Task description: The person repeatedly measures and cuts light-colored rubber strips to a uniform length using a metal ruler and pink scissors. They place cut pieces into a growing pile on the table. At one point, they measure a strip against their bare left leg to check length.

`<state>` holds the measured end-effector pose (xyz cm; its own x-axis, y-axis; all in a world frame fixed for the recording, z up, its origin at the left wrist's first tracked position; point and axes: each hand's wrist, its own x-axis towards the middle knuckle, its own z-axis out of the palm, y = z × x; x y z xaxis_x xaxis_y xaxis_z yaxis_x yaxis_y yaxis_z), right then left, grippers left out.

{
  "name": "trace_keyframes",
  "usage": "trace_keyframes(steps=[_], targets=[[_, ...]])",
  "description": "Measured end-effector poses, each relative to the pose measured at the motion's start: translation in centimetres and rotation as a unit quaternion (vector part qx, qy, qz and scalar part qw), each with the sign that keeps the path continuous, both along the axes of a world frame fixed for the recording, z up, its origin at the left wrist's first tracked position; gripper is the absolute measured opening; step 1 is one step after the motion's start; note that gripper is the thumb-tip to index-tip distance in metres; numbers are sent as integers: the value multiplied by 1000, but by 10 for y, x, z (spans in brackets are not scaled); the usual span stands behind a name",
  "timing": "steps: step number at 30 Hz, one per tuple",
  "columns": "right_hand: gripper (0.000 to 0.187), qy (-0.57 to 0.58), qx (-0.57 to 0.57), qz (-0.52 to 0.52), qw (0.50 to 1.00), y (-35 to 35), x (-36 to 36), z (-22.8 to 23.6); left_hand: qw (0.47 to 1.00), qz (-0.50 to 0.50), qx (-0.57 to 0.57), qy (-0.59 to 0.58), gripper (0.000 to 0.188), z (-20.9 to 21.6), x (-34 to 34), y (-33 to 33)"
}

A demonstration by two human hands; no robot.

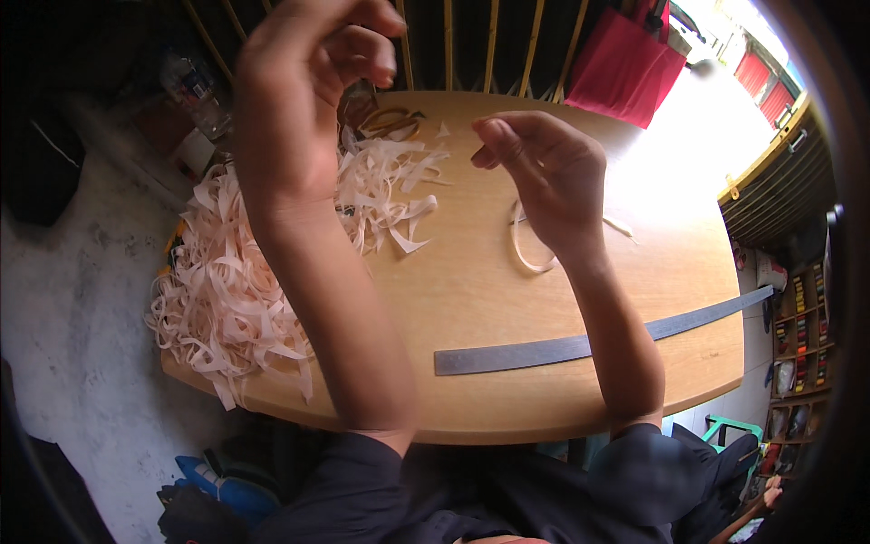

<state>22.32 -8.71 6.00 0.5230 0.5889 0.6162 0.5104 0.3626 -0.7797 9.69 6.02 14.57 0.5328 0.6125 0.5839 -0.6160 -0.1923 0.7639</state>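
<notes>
My left hand (304,77) is raised over the far left part of the table with its fingers curled in. Anything inside those fingers is hidden. Lower and to the right, my right hand (557,177) hovers with thumb and fingertips pinched together; I cannot make out what they hold. Beneath it a narrow pale strip (524,256) lies in a curve on the wood, partly covered by the hand. A big tangled heap of pale pink fabric strips (236,281) spreads over the table's left side, behind my left forearm.
A long metal ruler (507,354) lies slanted under my right forearm on the wooden table (435,299). Brown-handled scissors (391,124) seem to rest beyond the heap. A pink bag (625,68) hangs at the far edge, by barred railings. Shelves with thread spools (800,326) stand right.
</notes>
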Motion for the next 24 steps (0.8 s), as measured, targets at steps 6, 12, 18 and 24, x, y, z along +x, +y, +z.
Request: trace_keyframes(steps=[6,12,18,24], targets=[[21,-58,20,-48,997,0,22,6,945,-19,237,226,21,-17,17,-16],[15,-114,19,-54,992,3,25,1,959,12,196,206,19,-54,16,-26],[9,-210,-9,-88,974,3,26,-2,956,55,194,211,16,-70,7,-26],[8,-331,-3,-116,937,4,25,-5,969,23,137,202,16,-86,0,-21]])
